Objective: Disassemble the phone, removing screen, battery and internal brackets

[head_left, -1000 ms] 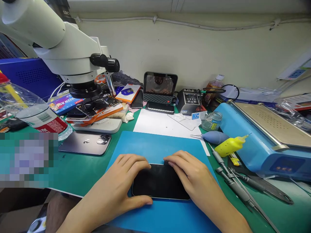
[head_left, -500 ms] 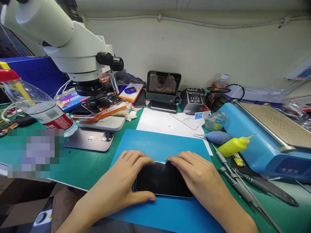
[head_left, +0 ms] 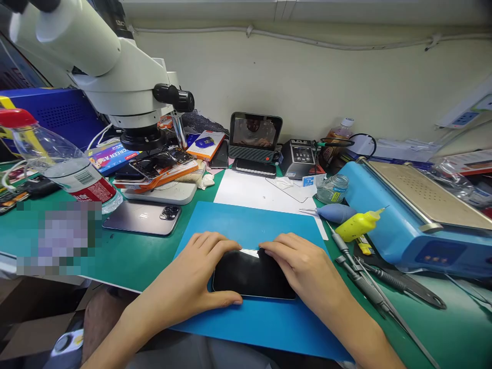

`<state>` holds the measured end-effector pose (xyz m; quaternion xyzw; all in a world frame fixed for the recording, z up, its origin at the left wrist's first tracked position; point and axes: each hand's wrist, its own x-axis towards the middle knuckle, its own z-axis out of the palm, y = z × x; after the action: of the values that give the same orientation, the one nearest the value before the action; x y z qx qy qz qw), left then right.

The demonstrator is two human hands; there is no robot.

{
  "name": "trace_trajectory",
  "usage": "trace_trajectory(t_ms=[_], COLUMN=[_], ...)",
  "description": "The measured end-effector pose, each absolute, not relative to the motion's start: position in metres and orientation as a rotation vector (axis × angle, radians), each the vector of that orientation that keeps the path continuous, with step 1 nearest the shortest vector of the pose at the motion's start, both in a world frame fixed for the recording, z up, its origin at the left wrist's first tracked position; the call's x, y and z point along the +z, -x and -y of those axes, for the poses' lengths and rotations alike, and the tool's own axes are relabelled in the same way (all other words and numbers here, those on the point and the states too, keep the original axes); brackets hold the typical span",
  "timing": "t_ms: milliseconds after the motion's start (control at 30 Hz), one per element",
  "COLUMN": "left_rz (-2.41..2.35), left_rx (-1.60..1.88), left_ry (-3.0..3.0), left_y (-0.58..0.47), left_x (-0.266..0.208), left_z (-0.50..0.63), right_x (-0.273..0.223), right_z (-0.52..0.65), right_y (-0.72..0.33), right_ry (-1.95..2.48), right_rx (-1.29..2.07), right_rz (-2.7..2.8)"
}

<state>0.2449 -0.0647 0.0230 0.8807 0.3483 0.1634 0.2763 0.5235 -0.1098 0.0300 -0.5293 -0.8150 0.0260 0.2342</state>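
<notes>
A smartphone [head_left: 249,279] with a black glass face lies sideways on the blue mat [head_left: 230,328]. My left hand [head_left: 196,271] wraps its left end, thumb along the near edge and fingertips on the far edge. Over the right end rests my right hand [head_left: 303,264], its fingertips pinched together at the middle of the far edge. Something small and dark shows at that pinch, too little to name. Between both sets of fingertips a bright strip gleams along the far edge; whether it is a reflection or a gap I cannot tell.
A microscope [head_left: 115,97] stands over stacked phone parts at left, beside a bottle [head_left: 84,177] and another phone [head_left: 144,218]. To the right lie a blue air blower [head_left: 336,212], a yellow dispenser bottle [head_left: 359,225], tweezers [head_left: 400,318] and a blue heating plate machine [head_left: 430,246].
The view has shifted slightly, moving most things a little left and up. Both hands stay on the smartphone, and the bright strip at its far edge looks larger.
</notes>
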Motion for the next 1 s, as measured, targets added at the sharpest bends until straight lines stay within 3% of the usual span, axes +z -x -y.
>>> trace_trajectory(t_ms=[300,700,1000], left_rz=[-0.891,-0.955,-0.961], left_rx=[0.437,0.471,0.471], left_ry=[-2.383,-2.367,-2.348], left_y=[-0.2422,-0.2434,-0.2427], left_x=[0.0229,0.0207,0.0171], left_z=[0.0617,0.0635,0.0618], right_x=[0.0363,0.0299,0.0331], right_z=[0.1184,0.1167,0.1088], right_y=[-0.5288,-0.5260,-0.5302], right_ry=[1.521,1.477,1.508], right_rx=[0.203,0.060,0.150], right_rz=[2.043,2.185,2.199])
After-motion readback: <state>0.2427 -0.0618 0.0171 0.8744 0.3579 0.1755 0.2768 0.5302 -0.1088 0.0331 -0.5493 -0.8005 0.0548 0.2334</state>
